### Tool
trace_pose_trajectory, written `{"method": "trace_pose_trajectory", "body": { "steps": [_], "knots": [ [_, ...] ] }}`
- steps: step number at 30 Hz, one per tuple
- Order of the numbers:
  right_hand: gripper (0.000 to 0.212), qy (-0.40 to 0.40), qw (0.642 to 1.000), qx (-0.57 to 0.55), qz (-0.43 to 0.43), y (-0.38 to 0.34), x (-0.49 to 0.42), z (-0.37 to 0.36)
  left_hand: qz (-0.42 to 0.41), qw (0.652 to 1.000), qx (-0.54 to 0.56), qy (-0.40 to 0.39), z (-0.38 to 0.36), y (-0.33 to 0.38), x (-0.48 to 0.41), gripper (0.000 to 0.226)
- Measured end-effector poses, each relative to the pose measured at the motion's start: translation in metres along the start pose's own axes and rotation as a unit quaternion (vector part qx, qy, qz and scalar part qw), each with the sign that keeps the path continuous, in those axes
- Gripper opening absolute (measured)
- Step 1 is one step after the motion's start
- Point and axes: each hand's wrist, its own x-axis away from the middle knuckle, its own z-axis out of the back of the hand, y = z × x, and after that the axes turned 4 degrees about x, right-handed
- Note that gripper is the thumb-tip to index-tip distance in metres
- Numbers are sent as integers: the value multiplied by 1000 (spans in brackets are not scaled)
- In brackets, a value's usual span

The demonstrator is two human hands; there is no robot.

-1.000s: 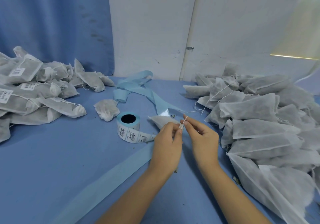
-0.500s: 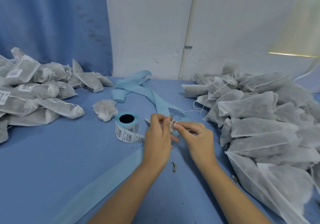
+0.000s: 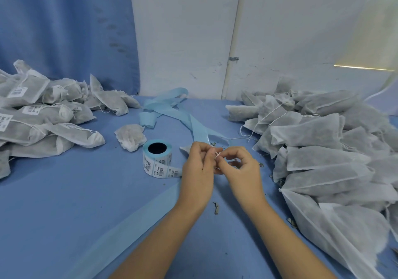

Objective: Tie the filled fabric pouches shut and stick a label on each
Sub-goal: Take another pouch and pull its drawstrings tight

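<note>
Pouch [image 3: 184, 149] lies under my left hand [image 3: 199, 167]. It and my right hand [image 3: 241, 167] pinch the drawstring [image 3: 217, 154], close together for knotting.

My surface [image 3: 64, 192] is plain mid blue. The label roll [image 3: 157, 160] at centre has a pale blue liner and white labels with black barcodes. The pouches [image 3: 318, 134] at right are sheer white over grey fill. The string [image 3: 217, 154] I pinch is white. The curtain [image 3: 64, 30], upper left, is blue.

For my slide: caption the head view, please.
Left hand and right hand pinch a pouch's string beside the label roll, between labelled pile and unlabelled pile.
</note>
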Motion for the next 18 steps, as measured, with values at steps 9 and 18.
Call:
{"method": "trace_pose_trajectory", "body": {
  "steps": [9,18],
  "knots": [
    [21,-119,950,-228,-180,-6,-4,5,-47,992,-118,-24,8,3,-4,8],
    [8,-168,863,-399,-261,-5,-7,10,-98,973,-203,-53,15,1,-5,13]
  ]
}}
